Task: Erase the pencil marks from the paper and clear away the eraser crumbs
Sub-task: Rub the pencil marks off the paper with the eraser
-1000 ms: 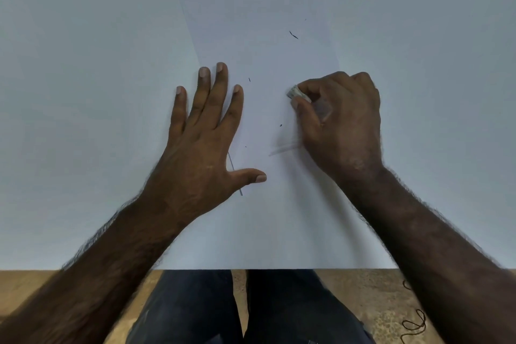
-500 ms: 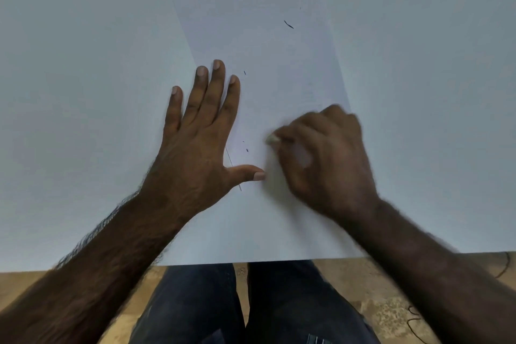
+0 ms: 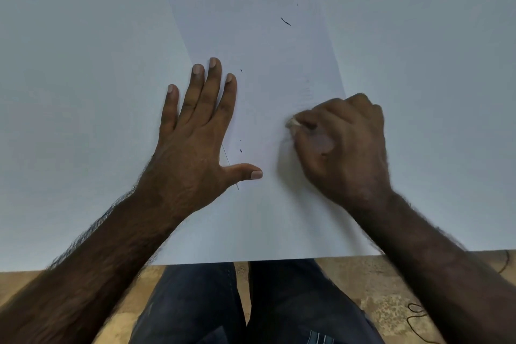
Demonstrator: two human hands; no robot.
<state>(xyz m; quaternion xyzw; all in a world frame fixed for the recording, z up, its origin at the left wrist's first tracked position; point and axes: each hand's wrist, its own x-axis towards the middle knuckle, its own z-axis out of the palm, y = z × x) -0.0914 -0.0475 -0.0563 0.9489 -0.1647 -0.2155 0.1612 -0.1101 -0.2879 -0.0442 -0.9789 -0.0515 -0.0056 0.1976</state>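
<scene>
Right hand [image 3: 343, 145] rubs eraser [image 3: 292, 123] on paper [image 3: 265, 218].

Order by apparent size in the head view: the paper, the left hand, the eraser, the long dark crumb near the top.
1. paper
2. left hand
3. eraser, though the right hand hides most of it
4. long dark crumb

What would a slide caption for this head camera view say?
Left hand flat on the paper, right hand rubbing with an eraser.
</scene>
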